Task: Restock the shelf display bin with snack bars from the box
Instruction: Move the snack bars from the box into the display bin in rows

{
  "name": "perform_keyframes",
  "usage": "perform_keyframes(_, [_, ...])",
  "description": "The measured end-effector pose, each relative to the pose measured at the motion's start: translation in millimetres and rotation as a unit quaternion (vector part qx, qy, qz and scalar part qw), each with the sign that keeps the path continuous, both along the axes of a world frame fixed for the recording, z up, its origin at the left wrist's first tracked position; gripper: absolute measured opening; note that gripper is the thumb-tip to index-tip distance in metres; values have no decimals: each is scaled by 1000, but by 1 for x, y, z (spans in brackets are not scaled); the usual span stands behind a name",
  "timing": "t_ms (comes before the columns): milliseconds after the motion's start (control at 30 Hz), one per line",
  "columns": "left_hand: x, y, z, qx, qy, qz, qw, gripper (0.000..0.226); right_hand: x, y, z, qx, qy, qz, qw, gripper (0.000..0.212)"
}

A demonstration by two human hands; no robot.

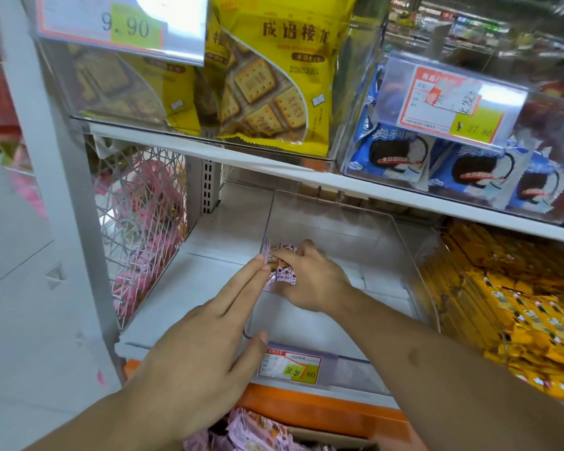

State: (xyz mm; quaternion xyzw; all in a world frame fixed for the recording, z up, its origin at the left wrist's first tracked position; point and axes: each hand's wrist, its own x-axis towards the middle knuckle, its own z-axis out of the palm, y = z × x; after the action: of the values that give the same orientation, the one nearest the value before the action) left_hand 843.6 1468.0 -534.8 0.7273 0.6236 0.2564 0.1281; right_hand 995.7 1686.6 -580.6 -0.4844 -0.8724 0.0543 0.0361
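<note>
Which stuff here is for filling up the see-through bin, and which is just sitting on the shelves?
For the job: small pink-wrapped snack bars, clear plastic display bin, cardboard box of pink bars, left hand, right hand.

Just there: yellow cracker bags, blue cookie packs, orange-yellow wrapped snacks, pink packets behind mesh.

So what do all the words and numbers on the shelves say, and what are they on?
"9.90": price tag on the top left bin.
"成语接龙": yellow biscuit bag.
"27.80", first digit unclear: price tag on the blue cookie bin.
"奥利奥", partly blurred: blue cookie packs.
"80", other digits unclear: price tag on the clear display bin.
Pink snack bars and small tag print: too blurred to read.
</note>
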Motion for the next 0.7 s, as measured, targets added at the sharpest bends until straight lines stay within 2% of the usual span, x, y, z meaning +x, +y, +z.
perform_keyframes(233, [0, -2, 0, 6, -15, 3, 1000, 75, -13, 1, -1, 29, -3, -30, 999, 68])
perform_keyframes(467, [-3, 3, -4, 15, -23, -2, 1000, 76, -8, -4, 2, 32, -9, -30, 999, 77])
perform_keyframes(600, [-8, 3, -3, 36, -17, 0, 999, 75, 14, -23, 31, -25, 76, -55, 995, 83])
perform_keyframes(700, [-5, -13, 3, 43, -6, 20, 999, 69, 45, -66, 58, 29, 162, -36, 986, 69])
